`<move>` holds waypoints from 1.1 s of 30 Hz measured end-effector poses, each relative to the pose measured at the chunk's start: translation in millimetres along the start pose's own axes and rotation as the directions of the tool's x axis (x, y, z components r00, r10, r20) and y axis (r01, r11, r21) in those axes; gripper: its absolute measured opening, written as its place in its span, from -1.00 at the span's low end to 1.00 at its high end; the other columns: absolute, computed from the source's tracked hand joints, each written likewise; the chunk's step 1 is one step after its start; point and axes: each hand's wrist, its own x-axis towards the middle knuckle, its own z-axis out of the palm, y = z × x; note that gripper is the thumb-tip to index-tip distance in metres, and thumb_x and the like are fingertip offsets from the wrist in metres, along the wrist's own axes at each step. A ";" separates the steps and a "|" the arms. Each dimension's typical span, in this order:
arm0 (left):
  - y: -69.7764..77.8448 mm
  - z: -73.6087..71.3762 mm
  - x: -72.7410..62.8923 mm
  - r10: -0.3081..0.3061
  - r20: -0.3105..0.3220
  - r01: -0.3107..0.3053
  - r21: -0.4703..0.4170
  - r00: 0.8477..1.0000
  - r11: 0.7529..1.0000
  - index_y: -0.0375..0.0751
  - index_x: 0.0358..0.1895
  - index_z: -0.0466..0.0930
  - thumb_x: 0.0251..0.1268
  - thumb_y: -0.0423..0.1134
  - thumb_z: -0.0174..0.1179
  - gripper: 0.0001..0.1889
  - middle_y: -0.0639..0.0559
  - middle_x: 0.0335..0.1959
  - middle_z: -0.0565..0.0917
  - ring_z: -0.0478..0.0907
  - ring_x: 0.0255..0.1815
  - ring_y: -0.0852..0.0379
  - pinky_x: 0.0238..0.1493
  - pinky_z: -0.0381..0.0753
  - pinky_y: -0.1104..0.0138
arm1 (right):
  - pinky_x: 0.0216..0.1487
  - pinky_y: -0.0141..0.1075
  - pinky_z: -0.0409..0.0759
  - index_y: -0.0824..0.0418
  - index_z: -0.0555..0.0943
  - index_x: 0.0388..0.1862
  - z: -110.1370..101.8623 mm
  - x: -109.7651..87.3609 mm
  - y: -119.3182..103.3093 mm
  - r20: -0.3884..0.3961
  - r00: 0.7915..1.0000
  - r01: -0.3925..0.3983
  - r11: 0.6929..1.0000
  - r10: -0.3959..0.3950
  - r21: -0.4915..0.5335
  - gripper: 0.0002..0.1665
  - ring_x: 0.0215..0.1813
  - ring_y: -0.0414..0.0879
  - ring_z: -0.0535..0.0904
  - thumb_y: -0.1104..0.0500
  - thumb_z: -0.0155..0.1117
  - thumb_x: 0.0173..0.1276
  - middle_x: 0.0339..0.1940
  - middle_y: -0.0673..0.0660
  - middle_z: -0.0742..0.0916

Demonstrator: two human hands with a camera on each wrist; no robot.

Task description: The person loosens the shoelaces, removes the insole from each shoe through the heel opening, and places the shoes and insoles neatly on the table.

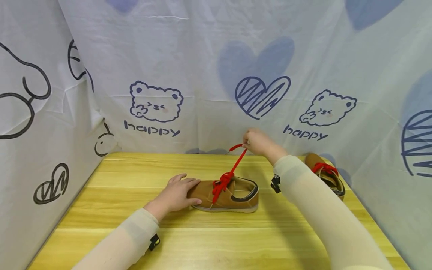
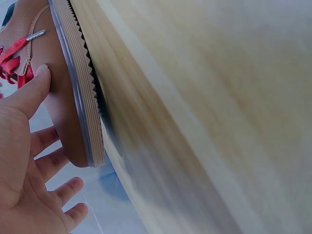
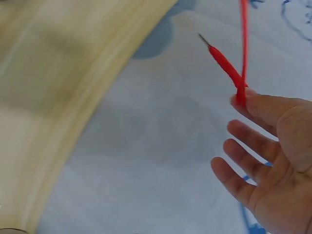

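A brown leather shoe (image 1: 206, 190) with red laces lies on the table, toe to the left. My left hand (image 1: 177, 194) holds its toe, thumb on the near side and fingers over the far side. In the left wrist view the thumb presses the shoe's upper (image 2: 63, 107) beside the laces, while the last two fingers are off it. My right hand (image 1: 259, 142) is raised behind the shoe, pinching a red shoelace (image 1: 239, 160) between thumb and forefinger. That lace runs taut up from the knotted laces, and its tipped end (image 3: 222, 61) sticks out past the fingers.
A second brown shoe (image 1: 312, 160) with red laces stands at the table's right back, beyond the right forearm. The yellow wooden table (image 1: 216, 243) is bordered by a white printed cloth (image 1: 209, 67) at the back and both sides.
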 end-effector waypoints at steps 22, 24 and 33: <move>2.6 -1.5 -3.7 -0.009 -0.007 0.009 -0.018 1.000 1.000 -0.09 0.42 0.46 0.20 0.21 0.36 -0.23 -0.09 0.35 0.52 0.20 0.47 -0.33 0.46 0.08 -0.20 | -0.01 -0.10 0.55 0.09 0.68 -0.40 17.6 -16.0 -40.0 0.116 0.992 0.053 0.998 -0.049 -0.031 -0.71 -0.12 0.01 0.55 -0.02 0.26 0.47 -0.20 0.07 0.61; 2.9 -1.6 -3.6 -0.008 -0.007 0.008 -0.018 1.000 1.000 -0.09 0.42 0.46 0.20 0.21 0.36 -0.23 -0.09 0.35 0.52 0.20 0.47 -0.33 0.45 0.08 -0.20 | -0.01 -0.10 0.55 0.08 0.67 -0.43 18.5 -16.8 -44.1 0.119 0.991 0.058 0.998 -0.054 -0.029 -0.70 -0.10 0.02 0.54 -0.03 0.27 0.47 -0.20 0.07 0.61; 4.4 -2.9 -1.8 -0.004 -0.003 0.004 -0.020 1.000 1.000 -0.12 0.42 0.46 0.21 0.20 0.35 -0.23 -0.11 0.36 0.51 0.21 0.47 -0.34 0.45 0.09 -0.21 | 0.05 -0.10 0.51 0.08 0.65 -0.43 28.4 -17.5 -53.9 0.128 0.990 0.057 0.998 -0.053 -0.027 -0.68 -0.09 0.00 0.51 -0.06 0.26 0.48 -0.19 0.05 0.63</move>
